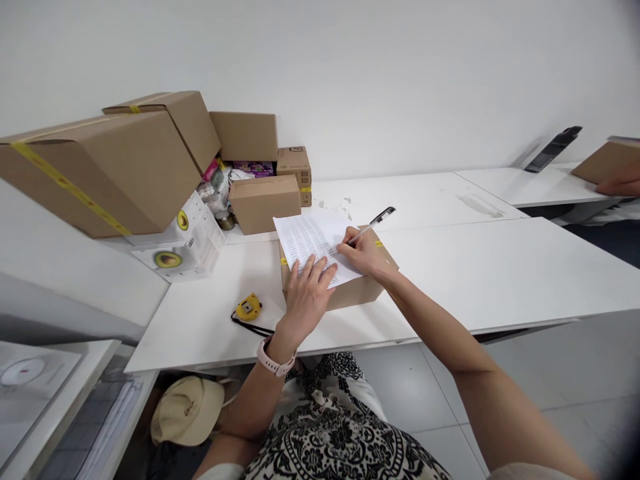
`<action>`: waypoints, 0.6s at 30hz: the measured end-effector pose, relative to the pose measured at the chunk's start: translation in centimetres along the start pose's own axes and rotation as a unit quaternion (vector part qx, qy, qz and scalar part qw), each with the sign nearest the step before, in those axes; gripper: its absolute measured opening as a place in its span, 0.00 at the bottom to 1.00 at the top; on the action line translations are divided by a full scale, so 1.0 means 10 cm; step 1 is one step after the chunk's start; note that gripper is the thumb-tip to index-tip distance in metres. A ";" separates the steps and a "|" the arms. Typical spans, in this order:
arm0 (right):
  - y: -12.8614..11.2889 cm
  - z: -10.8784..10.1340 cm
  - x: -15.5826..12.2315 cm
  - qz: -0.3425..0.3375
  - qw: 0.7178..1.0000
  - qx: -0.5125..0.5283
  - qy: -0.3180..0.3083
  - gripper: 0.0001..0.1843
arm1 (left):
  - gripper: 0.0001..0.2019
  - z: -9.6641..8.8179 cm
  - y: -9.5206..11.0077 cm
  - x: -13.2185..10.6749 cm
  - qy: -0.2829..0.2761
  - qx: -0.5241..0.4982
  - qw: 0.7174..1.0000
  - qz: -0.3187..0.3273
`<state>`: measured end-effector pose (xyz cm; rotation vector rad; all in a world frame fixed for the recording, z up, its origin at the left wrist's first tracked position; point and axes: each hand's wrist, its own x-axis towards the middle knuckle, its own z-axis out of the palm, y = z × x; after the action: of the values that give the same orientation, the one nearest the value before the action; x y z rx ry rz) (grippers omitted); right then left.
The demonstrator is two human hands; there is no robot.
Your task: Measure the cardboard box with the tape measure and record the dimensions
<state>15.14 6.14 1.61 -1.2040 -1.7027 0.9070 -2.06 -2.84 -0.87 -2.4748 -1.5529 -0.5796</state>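
Note:
A printed sheet of paper (pixel 310 237) lies on top of a cardboard box (pixel 357 293) sealed with yellow tape. My left hand (pixel 311 287) rests flat on the sheet's lower left part, fingers spread. In my right hand (pixel 363 251) is a pen (pixel 373 223) with a clear barrel and black end, pinched between the fingers. Its tip is hidden by the hand, which touches the right side of the paper. To the left of the box, a yellow tape measure (pixel 249 307) with a black strap sits on the white table (pixel 475 267).
Large cardboard boxes (pixel 115 160) are stacked at the left above white avocado-print cartons (pixel 185 250). Smaller boxes (pixel 265 200) stand by the wall. A black device (pixel 553 150) leans at the back right, near another person's hand (pixel 623 181). Below the table is a beige cap (pixel 187 410).

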 end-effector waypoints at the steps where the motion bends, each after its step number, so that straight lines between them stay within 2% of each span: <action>1: 0.00 0.00 0.00 -0.001 1.000 -0.002 0.002 0.12 | 0.20 0.00 0.00 0.00 0.000 0.000 1.000 0.001; 18: -0.06 -0.02 -0.03 0.008 1.000 -0.009 0.012 0.13 | 0.21 0.01 -0.01 0.00 0.001 0.003 1.000 0.002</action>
<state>15.13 5.74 2.20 -1.2380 -1.6878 0.8862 -2.10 -2.80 -1.02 -2.4722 -1.5465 -0.5746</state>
